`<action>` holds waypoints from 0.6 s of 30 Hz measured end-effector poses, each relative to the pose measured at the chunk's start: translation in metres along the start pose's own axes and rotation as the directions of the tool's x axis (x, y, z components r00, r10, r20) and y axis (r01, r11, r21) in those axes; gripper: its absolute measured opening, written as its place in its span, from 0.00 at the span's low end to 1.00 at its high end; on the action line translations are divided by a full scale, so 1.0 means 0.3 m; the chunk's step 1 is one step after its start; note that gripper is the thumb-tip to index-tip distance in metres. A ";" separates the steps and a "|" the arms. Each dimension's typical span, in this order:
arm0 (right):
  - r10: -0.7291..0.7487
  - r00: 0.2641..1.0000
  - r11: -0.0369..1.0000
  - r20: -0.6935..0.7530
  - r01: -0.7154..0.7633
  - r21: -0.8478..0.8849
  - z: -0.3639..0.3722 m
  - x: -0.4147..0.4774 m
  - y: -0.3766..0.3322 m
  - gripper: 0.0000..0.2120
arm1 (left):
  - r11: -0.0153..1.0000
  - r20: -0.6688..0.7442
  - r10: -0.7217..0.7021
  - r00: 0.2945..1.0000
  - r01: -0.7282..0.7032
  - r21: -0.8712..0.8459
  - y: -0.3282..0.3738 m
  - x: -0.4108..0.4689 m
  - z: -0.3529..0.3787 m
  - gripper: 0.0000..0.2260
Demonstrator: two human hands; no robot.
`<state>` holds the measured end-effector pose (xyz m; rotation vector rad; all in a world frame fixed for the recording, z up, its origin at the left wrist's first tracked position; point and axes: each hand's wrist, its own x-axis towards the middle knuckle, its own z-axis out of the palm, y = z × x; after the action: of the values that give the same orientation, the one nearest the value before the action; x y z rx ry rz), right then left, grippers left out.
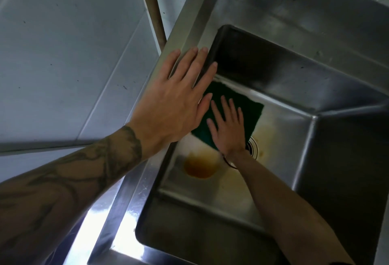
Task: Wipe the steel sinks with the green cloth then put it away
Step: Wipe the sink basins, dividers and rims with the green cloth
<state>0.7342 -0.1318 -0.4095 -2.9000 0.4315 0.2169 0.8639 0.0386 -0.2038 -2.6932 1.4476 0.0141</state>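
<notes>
A single basin of the steel sink (189,22) fills the view from above, and its drain (254,145) sits in the basin floor, partly covered by the person's right wrist. The green cloth (240,100) lies flat on the basin floor just beside the drain, on the drain's far left side, with one corner reaching almost to the drain's edge.

The right hand (228,130) lies palm down on the cloth, fingers straight and spread and curled round nothing, pressing the cloth against the steel. Its fingertips point away from the drain, toward the basin's far left corner. A thin dark band (228,162) circles the right wrist, right at the drain's near left edge.

The left hand (174,100) is well apart from the drain, beyond the cloth, resting palm down on the sink's flat rim. Its fingers are straight and slightly fanned and it grips nothing. The fingertips reach past the rim's inner edge over the basin, and the thumb juts out above the cloth's left edge. The left forearm (63,180) carries dark tattoo lines.

A brown puddle (200,168) with a darker ring lies on the basin floor near the drain, to the drain's near left and under the right forearm. Fainter yellowish staining spreads round the drain itself.

Farther from the drain than the left hand, outside the sink, a brown pole (154,8) stands against pale white panels (63,54) dotted with dark specks.
</notes>
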 end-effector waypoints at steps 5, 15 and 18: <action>0.217 0.973 0.976 -0.073 -0.218 0.002 0.008 0.069 -0.046 0.29 | 1.000 -0.005 0.000 1.000 0.000 0.009 -0.001 -0.002 0.005 0.30; 0.023 1.000 0.999 -0.015 -0.024 -0.039 0.002 0.000 -0.005 0.28 | 1.000 -0.017 0.008 1.000 -0.008 0.003 0.004 -0.003 -0.006 0.29; 0.145 0.988 0.989 -0.043 -0.147 -0.025 0.015 0.009 -0.087 0.29 | 1.000 -0.006 0.006 1.000 -0.006 0.012 0.007 -0.003 -0.012 0.29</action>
<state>0.7440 -0.1072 -0.4098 -2.9069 0.6542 0.1870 0.8615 0.0380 -0.2004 -2.6814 1.4527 -0.0029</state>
